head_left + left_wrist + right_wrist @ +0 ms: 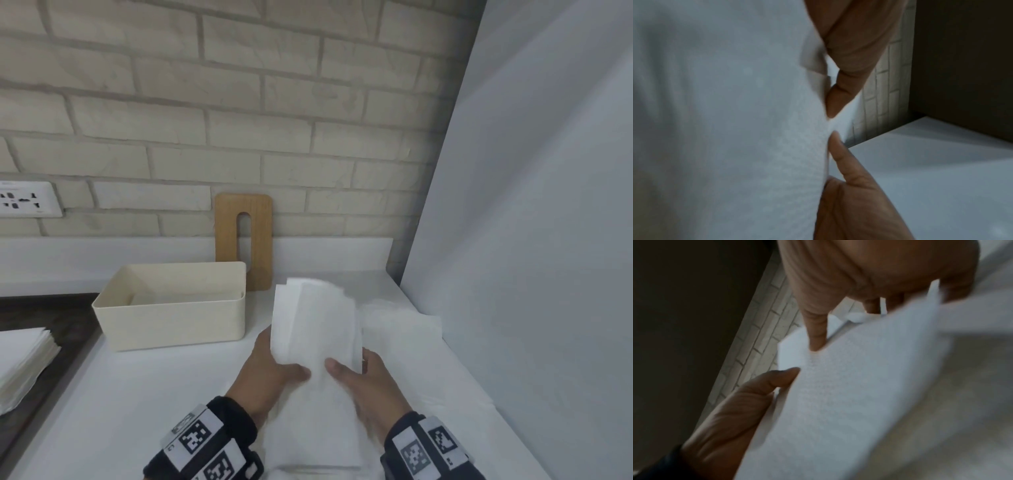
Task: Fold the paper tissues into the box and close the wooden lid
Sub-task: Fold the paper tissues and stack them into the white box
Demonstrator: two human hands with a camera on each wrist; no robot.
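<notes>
Far left: spare tissue pile (24,359). Left of centre: open box (171,308) on counter (137,394); wooden lid (244,240) upright behind, against wall. Centre: left hand (270,373), then right hand (368,380), both gripping raised folded tissues (315,325).

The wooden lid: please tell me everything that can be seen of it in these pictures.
The wooden lid is a flat, light-brown board with rounded corners and visible grain. A long slot with rounded ends is cut through its middle. It stands upright on its short edge on the white counter, leaning against the brick wall. Its lower left part is hidden behind the cream box, which is open. Neither of the hands touches it. It shows only in the head view.
</notes>
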